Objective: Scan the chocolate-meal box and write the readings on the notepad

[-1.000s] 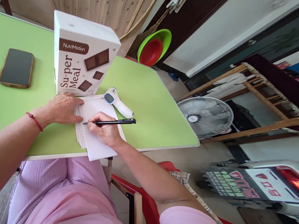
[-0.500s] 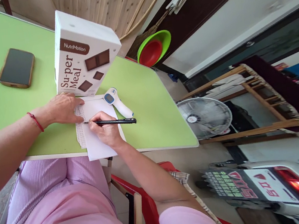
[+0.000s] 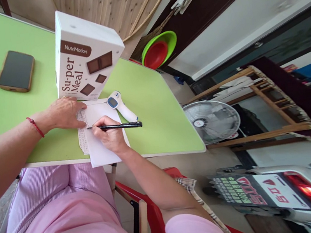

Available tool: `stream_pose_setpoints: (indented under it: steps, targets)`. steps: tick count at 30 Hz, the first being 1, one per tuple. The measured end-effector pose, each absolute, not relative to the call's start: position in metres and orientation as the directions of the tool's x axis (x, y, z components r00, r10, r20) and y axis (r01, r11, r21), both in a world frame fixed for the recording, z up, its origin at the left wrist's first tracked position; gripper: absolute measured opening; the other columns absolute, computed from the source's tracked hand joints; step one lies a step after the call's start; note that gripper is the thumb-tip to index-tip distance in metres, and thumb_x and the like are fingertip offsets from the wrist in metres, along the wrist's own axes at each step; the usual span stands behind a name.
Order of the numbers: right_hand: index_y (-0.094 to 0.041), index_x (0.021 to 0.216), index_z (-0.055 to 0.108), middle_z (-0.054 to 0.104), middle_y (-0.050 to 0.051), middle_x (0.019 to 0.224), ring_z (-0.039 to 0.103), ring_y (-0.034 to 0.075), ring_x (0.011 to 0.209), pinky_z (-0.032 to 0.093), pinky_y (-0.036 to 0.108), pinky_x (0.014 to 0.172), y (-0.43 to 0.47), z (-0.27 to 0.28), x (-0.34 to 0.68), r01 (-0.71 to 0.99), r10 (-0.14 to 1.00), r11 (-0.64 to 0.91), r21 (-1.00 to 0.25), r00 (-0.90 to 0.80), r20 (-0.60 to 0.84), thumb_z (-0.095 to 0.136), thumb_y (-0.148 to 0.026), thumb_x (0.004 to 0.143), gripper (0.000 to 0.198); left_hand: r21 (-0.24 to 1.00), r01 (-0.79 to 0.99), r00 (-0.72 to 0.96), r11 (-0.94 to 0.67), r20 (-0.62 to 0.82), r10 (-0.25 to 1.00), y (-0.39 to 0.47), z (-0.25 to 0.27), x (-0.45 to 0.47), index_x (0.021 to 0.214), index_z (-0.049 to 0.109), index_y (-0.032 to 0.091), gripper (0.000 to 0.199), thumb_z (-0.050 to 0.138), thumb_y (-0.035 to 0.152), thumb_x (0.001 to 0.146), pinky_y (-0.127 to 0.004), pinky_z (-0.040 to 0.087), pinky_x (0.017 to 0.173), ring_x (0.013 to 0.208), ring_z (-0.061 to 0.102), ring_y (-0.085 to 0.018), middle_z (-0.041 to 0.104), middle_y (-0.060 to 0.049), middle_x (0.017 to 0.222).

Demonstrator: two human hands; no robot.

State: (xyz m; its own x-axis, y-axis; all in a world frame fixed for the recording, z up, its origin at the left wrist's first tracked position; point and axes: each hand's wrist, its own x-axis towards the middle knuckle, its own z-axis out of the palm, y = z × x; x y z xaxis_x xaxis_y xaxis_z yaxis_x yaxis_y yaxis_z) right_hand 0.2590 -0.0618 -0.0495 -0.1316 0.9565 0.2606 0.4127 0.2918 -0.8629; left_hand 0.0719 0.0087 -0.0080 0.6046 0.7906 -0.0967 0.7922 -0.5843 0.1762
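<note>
My right hand [image 3: 110,134] grips a black pen [image 3: 124,125], its tip against the left part of a white sheet of paper [image 3: 102,152]. A narrow strip of printed paper [image 3: 83,140] lies along the sheet's left edge. My left hand [image 3: 66,113] rests flat over the top of the strip, fingers apart, thumb close to the pen tip. Just beyond the hands stands a white NutriMotion box [image 3: 84,60], upright. A white infrared thermometer [image 3: 121,107] lies at the paper's upper right, touching or very near it.
A phone in a brown case [image 3: 16,71] lies on the green table [image 3: 153,105] at the left. Past the table's right edge are a fan [image 3: 213,121], a wooden rack [image 3: 277,103], nested green and red basins [image 3: 159,49] and a parked scooter [image 3: 299,188]. A red chair [image 3: 151,211] is below.
The whole view has shifted very slightly. Both hands keep their places, and the pen's rear end has swung a little toward the right.
</note>
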Motion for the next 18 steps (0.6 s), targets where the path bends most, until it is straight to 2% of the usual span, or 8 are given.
stream_pose_setpoints:
  steps: [7, 14, 18]
  targets:
    - [-0.022, 0.067, 0.056, 0.056, -0.003, 0.061, 0.045, 0.011, 0.056, 0.043, 0.026, 0.058, -0.0626, -0.0514, 0.2593, 0.401, 0.956, 0.291, -0.868, -0.088, 0.28, 0.06, -0.036, 0.074, 0.016, 0.173, 0.793, 0.605, -0.584, -0.101, 0.79, 0.0088, -0.0082, 0.0728, 0.134, 0.06, 0.021, 0.066, 0.056, 0.058, 0.079, -0.036, 0.045, 0.094, 0.114, 0.061, -0.033, 0.064, -0.012, 0.117]
    - [-0.022, 0.068, 0.055, 0.055, -0.004, 0.06, 0.044, 0.011, 0.056, 0.044, 0.027, 0.059, -0.0622, -0.0494, 0.2589, 0.43, 0.961, 0.275, -0.86, -0.097, 0.259, 0.061, -0.034, 0.074, 0.015, 0.182, 0.797, 0.598, -0.576, -0.101, 0.795, 0.0086, -0.0095, 0.0724, 0.13, 0.062, 0.022, 0.063, 0.056, 0.058, 0.079, -0.035, 0.047, 0.086, 0.103, 0.064, -0.031, 0.065, -0.011, 0.108]
    - [-0.022, 0.066, 0.055, 0.056, -0.004, 0.059, 0.043, 0.01, 0.055, 0.043, 0.026, 0.058, -0.0622, -0.0484, 0.2586, 0.417, 0.962, 0.271, -0.867, -0.107, 0.249, 0.061, -0.035, 0.072, 0.015, 0.172, 0.8, 0.594, -0.575, -0.095, 0.799, 0.0079, -0.0082, 0.0728, 0.133, 0.061, 0.022, 0.063, 0.057, 0.054, 0.079, -0.036, 0.047, 0.089, 0.107, 0.063, -0.032, 0.066, -0.011, 0.112]
